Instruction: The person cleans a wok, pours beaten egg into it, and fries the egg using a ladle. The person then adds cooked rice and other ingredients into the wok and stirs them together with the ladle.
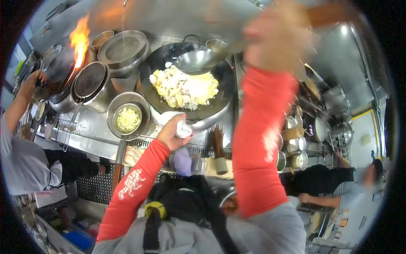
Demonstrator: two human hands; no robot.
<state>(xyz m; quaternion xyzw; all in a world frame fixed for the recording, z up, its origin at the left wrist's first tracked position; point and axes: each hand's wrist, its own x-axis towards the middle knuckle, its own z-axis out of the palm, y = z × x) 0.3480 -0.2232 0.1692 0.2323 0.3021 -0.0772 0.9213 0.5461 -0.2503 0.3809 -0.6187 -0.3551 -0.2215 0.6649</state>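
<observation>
- Right hand [279,40] blurred, fingers indistinct, gripping ladle [194,60]
- Left hand [171,132] clutches white cloth [183,128], hiding wok's [147,91] near rim
- Left of that hand: saucepan [144,113]; right: brush [219,146]

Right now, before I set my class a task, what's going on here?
The person's left grip holds a white cloth at the near rim of the wok. The right grip, raised and blurred, holds the ladle over the wok's far side. What looks like egg and rice lies inside. To the left, a co-worker handles a second pan, flames rising at its edge.
</observation>
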